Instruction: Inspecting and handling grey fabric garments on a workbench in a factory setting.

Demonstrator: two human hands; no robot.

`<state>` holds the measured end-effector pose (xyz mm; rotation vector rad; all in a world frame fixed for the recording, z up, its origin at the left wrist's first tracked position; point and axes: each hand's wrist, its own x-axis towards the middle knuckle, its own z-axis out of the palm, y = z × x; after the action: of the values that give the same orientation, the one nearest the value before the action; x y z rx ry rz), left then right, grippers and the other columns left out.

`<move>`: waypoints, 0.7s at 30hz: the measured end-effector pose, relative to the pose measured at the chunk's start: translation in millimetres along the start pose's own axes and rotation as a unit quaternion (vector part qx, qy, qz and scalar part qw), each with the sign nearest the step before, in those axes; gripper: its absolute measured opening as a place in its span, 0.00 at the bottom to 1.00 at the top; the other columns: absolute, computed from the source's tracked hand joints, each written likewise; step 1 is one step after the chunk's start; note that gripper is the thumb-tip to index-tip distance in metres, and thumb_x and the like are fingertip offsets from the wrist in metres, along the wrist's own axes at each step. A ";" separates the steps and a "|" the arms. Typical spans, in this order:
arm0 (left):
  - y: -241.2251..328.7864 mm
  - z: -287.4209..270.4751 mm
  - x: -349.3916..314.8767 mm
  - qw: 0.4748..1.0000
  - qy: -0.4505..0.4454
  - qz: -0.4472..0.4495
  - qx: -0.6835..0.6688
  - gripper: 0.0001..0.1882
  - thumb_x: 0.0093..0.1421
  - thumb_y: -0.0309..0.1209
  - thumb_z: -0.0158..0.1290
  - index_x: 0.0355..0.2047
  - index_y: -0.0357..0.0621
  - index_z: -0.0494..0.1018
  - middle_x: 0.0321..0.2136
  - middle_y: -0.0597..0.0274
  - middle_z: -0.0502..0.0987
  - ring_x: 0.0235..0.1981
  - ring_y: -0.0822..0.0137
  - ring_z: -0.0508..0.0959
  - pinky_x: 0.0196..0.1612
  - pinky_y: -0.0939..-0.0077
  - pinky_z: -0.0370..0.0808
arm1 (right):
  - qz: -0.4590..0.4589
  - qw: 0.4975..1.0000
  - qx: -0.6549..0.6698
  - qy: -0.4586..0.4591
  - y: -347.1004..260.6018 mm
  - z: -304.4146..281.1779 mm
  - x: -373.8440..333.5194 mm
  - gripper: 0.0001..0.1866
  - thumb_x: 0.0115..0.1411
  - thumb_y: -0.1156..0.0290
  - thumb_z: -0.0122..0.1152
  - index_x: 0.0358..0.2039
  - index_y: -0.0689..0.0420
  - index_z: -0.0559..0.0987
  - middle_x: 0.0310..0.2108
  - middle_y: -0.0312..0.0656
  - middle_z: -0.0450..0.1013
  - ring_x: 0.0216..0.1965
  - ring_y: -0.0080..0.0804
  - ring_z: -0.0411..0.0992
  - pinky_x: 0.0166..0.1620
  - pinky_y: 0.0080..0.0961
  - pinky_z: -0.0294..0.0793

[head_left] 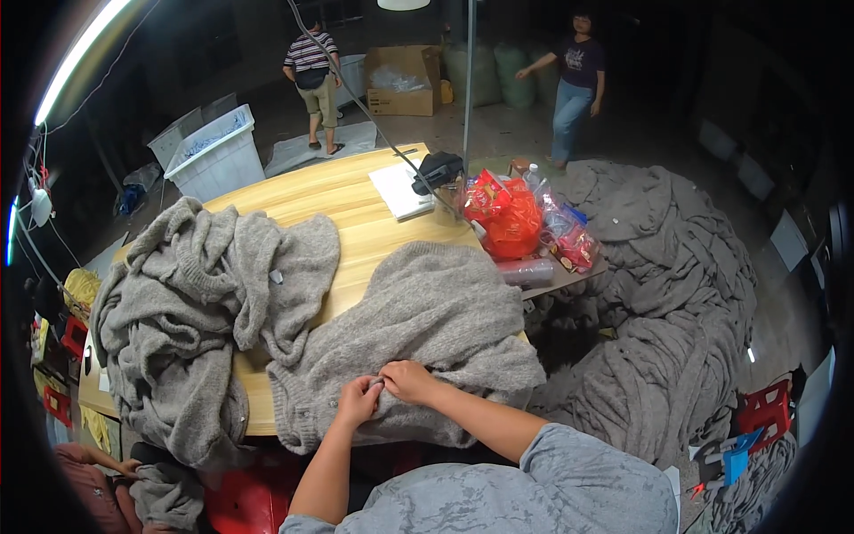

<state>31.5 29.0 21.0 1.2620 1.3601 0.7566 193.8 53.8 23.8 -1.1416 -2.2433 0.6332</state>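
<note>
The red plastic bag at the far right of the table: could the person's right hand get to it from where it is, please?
Probably yes: the right hand rests on the grey cardigan, and only that flat knit lies between it and the red plastic bag, though it looks a long stretch.

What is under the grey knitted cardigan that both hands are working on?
The grey cardigan lies on a light wooden table, its near edge hanging over. Both hands, left and right, pinch its hem. Anything beneath the fabric is hidden.

I see a grey short-sleeved shirt (534, 489) with a faint marbled pattern; both my forearms are bare below the sleeves.
</note>
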 end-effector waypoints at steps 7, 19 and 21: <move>-2.9 6.6 0.2 0.954 0.074 0.223 0.187 0.07 0.53 0.28 0.51 0.28 0.36 0.72 0.15 0.58 0.73 0.13 0.69 0.70 0.19 0.70 0.66 | 0.024 0.999 0.025 0.030 2.5 6.1 -0.3 0.07 0.48 0.71 0.51 0.28 0.60 0.73 0.27 0.48 0.72 0.31 0.47 0.70 0.34 0.38 0.70; 7.0 8.5 -7.6 0.957 0.084 0.200 0.195 0.06 0.53 0.28 0.49 0.29 0.38 0.73 0.17 0.47 0.72 0.18 0.53 0.73 0.23 0.67 0.67 | 0.033 0.999 0.014 -0.004 -0.9 1.0 0.0 0.10 0.46 0.72 0.50 0.29 0.61 0.74 0.29 0.49 0.72 0.33 0.47 0.70 0.37 0.38 0.70; 7.2 7.5 -7.6 0.958 0.068 0.172 0.219 0.07 0.53 0.29 0.49 0.29 0.39 0.73 0.21 0.44 0.73 0.24 0.46 0.73 0.27 0.61 0.69 | 0.038 0.999 0.011 -0.011 -1.1 1.0 0.7 0.10 0.46 0.71 0.50 0.29 0.61 0.74 0.29 0.49 0.72 0.33 0.47 0.70 0.37 0.38 0.70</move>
<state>39.4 21.9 28.2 1.8611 1.4889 0.8153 192.2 53.6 23.8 -1.2207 -2.2141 0.7013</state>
